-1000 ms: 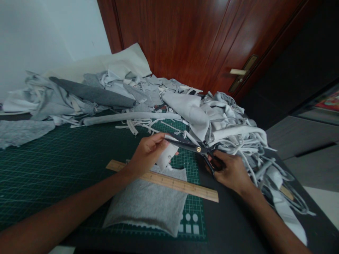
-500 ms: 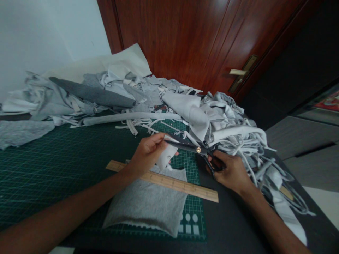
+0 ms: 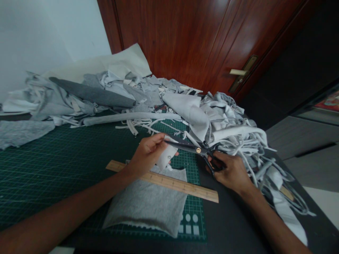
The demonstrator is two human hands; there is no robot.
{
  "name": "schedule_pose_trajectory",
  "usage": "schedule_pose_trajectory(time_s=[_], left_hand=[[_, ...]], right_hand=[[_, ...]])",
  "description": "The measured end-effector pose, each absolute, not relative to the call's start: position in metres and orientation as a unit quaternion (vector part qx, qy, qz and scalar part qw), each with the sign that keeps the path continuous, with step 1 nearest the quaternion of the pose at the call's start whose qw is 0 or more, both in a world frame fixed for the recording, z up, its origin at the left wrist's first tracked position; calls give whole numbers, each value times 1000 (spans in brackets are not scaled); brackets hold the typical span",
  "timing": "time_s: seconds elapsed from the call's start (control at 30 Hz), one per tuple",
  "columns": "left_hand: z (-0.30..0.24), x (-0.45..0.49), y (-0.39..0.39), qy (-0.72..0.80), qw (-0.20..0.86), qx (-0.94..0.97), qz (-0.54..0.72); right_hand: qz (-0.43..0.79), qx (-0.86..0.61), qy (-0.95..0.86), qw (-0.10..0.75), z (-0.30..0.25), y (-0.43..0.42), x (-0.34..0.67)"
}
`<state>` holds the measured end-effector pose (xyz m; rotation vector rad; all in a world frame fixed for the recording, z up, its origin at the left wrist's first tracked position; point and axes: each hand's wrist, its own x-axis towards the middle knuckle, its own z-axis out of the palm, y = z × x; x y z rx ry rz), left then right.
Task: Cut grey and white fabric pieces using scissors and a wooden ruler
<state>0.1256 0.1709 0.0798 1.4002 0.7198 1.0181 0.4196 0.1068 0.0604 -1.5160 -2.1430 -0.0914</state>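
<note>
Black scissors point(image 3: 197, 150) sit in the right hand point(image 3: 230, 173), its fingers closed round the handles, while the left hand point(image 3: 148, 153) pinches a small pale grey fabric scrap point(image 3: 166, 157) above the green cutting mat point(image 3: 53, 176). The blades lie along the scrap's top edge, close to the left fingers point(image 3: 156, 141). That closeness looks like the main risk: a slip of the blades could nick those fingers, and a loose pinch could let the scrap twist out of line. The wooden ruler point(image 3: 169, 183) lying across the grey fabric piece point(image 3: 145, 208) could shift if a wrist knocks it, and the heap of scraps point(image 3: 227, 123) crowds the right hand. Against the earlier frame little differs — hands, scissors and scrap sit nearly as they did, the view barely shifted.
</note>
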Motion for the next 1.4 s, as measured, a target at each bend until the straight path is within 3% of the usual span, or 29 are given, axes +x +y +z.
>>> schedule_pose_trajectory(time_s=[1.4], left_hand=[[80, 126, 171, 305, 590, 607, 437]], right_hand=[[-38, -576, -779, 245, 61, 108, 420]])
